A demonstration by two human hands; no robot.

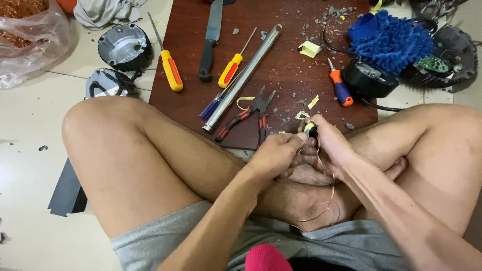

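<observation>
Wire (329, 193) hangs below pinching fingers (304, 135).

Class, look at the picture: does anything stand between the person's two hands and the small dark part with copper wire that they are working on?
Nothing visible does. The left hand and right hand both already grip the small dark part, and the copper wire trails down from it over the crossed legs.

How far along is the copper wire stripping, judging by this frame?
Looks done: a clear bag of copper wire sits at top left, and two opened round housings lie on the floor. In hand: the left hand and right hand pinch a small dark part, with thin copper wire trailing into the lap. Apparently left: the black unit by the blue mitt.
</observation>
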